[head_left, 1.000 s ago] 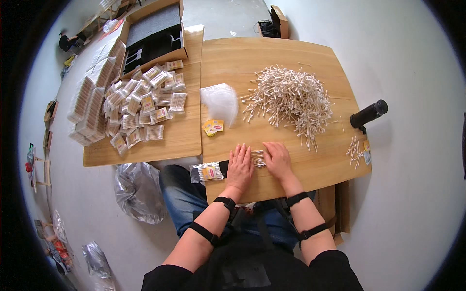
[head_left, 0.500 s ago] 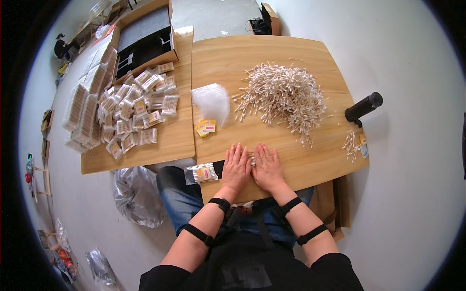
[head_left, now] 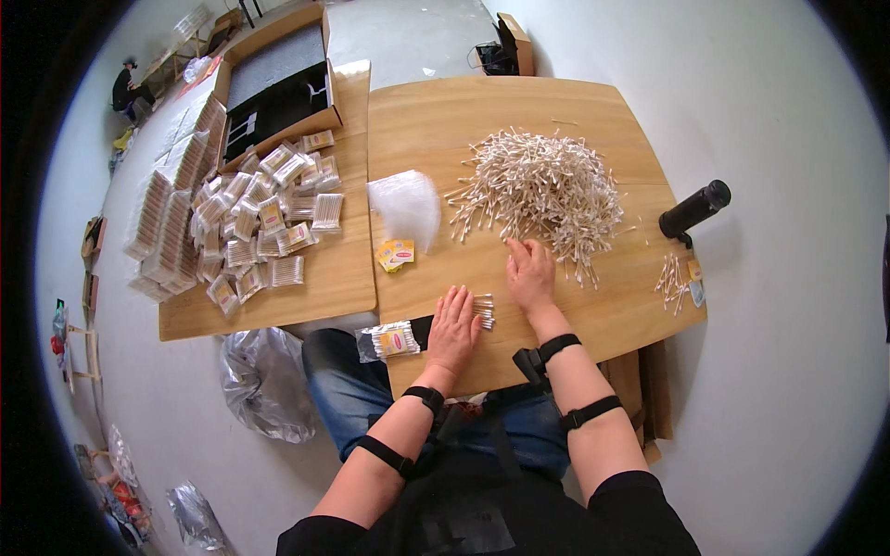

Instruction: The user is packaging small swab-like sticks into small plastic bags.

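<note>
My left hand [head_left: 451,332] lies flat with fingers stretched out, near the table's front edge. It covers part of a small row of cotton swabs [head_left: 485,311], whose ends show to its right. Left of it lies a clear bag of cotton swabs [head_left: 393,341] with a yellow card inside, beside a black strip [head_left: 422,331] partly under the hand. My right hand [head_left: 532,276] is at the near edge of a big heap of loose cotton swabs [head_left: 547,185], its fingers bent and the thumb apart. Nothing shows in its grip.
Empty clear bags [head_left: 405,206] and yellow cards [head_left: 396,254] lie left of the heap. Many filled swab packets [head_left: 269,215] are piled on the left table, by stacked packs [head_left: 162,222] and an open carton [head_left: 278,93]. A black bottle [head_left: 693,209] stands at the right edge.
My right hand has left the row of swabs beside my left hand and moved forward to the heap's near edge. My left hand stays flat in about the same place.
</note>
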The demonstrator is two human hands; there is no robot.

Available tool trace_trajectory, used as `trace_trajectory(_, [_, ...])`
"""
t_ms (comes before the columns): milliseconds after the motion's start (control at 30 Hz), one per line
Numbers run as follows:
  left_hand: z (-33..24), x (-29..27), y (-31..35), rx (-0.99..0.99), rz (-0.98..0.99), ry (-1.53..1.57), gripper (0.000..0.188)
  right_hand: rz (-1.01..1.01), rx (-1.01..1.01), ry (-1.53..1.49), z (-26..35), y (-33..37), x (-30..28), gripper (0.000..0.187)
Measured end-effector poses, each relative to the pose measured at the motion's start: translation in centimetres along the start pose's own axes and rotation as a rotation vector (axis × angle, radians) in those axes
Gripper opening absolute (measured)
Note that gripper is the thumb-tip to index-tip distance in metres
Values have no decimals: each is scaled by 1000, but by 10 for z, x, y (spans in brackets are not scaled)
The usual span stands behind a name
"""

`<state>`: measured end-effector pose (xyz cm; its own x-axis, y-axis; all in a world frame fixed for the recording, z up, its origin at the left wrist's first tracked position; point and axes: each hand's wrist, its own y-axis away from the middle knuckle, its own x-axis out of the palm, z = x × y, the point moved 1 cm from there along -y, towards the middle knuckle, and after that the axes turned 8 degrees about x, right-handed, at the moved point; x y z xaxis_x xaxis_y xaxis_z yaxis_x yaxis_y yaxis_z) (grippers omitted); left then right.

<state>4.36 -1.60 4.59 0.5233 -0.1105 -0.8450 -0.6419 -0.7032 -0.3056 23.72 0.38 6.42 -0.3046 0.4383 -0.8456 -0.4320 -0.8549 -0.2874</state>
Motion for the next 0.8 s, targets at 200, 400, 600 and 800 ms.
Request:
trace_trajectory(200, [1,1,1,-14,-69,78,42,-153,-83,-136,-5,0,14,26])
trace_trajectory(400, [-7,-6,-3,9,-73,19,36,-151,91,-310,-9,29,2,19])
trace_trajectory(600, [-1,-2,2,-34,-88,87,38,-108,83,-283,0,48,-3,18])
trace_trajectory(800, [-4,1,3,-60,-87,7,46,42,-129,-337,28,55,-9,20])
